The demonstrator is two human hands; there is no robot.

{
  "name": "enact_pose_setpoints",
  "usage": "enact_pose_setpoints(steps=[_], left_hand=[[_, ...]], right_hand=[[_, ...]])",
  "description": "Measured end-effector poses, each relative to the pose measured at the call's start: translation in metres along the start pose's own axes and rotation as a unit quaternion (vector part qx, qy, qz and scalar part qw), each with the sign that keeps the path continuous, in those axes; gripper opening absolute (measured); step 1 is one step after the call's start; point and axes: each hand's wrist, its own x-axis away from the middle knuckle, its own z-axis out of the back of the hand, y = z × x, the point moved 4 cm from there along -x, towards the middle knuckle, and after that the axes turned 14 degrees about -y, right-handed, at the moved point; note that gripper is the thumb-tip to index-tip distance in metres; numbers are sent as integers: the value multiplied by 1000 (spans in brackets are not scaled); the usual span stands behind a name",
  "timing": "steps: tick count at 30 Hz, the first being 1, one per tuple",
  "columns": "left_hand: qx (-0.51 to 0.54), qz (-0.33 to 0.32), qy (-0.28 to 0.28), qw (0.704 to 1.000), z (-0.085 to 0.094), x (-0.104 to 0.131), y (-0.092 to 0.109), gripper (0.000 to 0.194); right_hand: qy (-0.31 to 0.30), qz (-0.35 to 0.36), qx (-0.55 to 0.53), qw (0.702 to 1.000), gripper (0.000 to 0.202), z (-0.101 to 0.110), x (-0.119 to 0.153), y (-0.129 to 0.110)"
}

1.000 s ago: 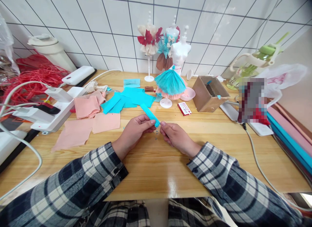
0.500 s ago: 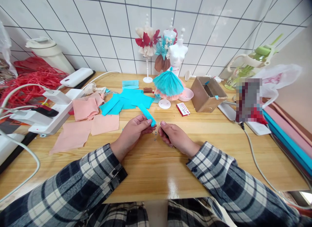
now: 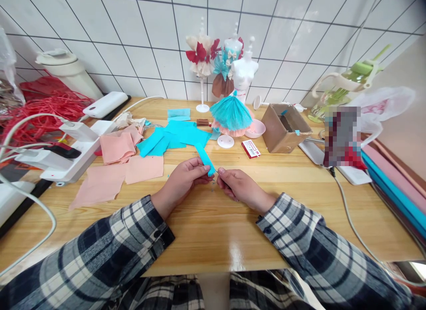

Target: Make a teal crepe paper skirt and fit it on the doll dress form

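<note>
A narrow strip of turquoise crepe paper (image 3: 205, 155) is pinched between the thumb and fingers of my left hand (image 3: 186, 179). Its near end looks ruffled or fringed. My right hand (image 3: 242, 187) is closed round a small thin tool (image 3: 217, 171), its metal tip close to that end; the fingers hide the rest, so its kind is unclear. Tiny scraps lie on the wood under the paper. Beyond my hands are stacked turquoise crepe pieces (image 3: 181, 134) and a white mannequin (image 3: 244, 72) with a turquoise and peach paper skirt (image 3: 231, 114) before it.
Peach paper squares (image 3: 118, 148) and a white power strip (image 3: 71, 156) lie left. A small cardboard box (image 3: 284, 134), a pink bowl (image 3: 255, 129) and a red-and-white packet (image 3: 250, 149) stand right of the skirt. Dressed mannequins (image 3: 201, 57) line the tiled wall; rolled paper (image 3: 396, 181) lies far right.
The paper strip has tilted slightly more upright in my left hand. My right hand has turned a little, hiding more of the tool. The whole view has shifted slightly.
</note>
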Motion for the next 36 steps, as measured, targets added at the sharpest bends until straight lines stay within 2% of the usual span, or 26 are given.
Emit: enact_pose_setpoints(steps=[23, 29, 33, 36], left_hand=[[-5, -7, 7, 1000, 1, -1, -2, 21], [34, -62, 92, 993, 4, 2, 0, 22], [54, -62, 101, 991, 1, 4, 0, 21], [60, -66, 91, 992, 0, 4, 0, 19]], right_hand=[[-3, -7, 18, 1000, 53, 1, -1, 3], [62, 55, 29, 996, 45, 0, -2, 7], [71, 133, 80, 985, 37, -7, -4, 4], [36, 172, 89, 980, 35, -14, -6, 2]])
